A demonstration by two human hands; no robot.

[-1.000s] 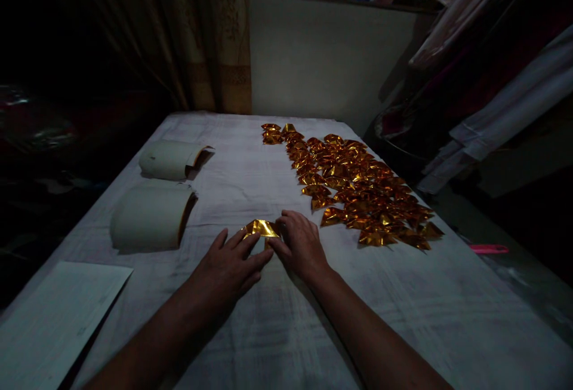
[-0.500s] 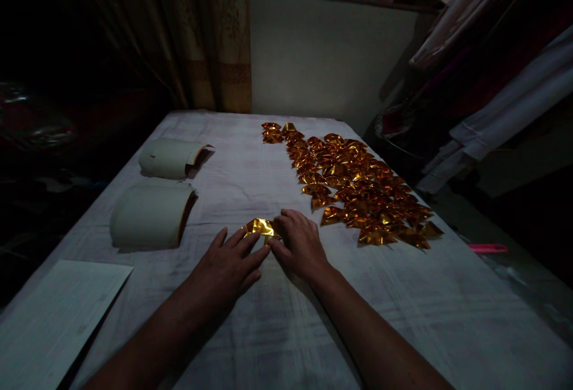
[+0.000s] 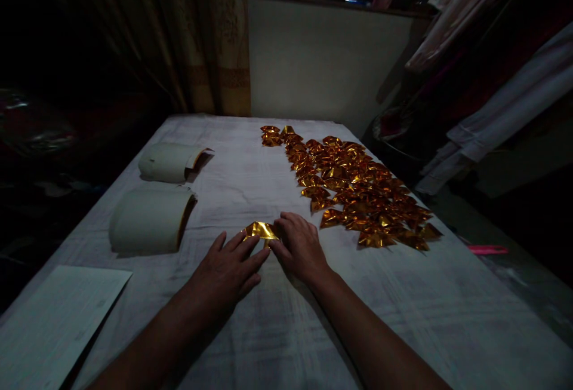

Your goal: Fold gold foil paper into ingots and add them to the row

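Note:
A shiny gold foil paper piece (image 3: 262, 230), partly folded, lies on the bed-like surface between my two hands. My left hand (image 3: 228, 264) is palm down with its fingers spread, their tips resting on the foil's left and near edge. The thumb of that hand stands apart from the piece. At the foil's right end, my right hand (image 3: 301, 243) has its fingers curled and its thumb on the near edge, closed on the piece. Both hands hide parts of the foil, so its full shape cannot be made out.
Many folded gold foil pieces (image 3: 353, 181) spread over the right side of the pale checked cloth (image 3: 277, 330). Two curved pale card sheets (image 3: 150, 223) lie at left, with a flat white board (image 3: 62, 318) nearer. Hanging clothes (image 3: 505, 109) and a pink handle (image 3: 487, 249) are beyond the right edge.
The view has tilted slightly, so the scene sits a little lower. The hands keep nearly the same pose on the foil, whose raised top shows a slightly different slant.

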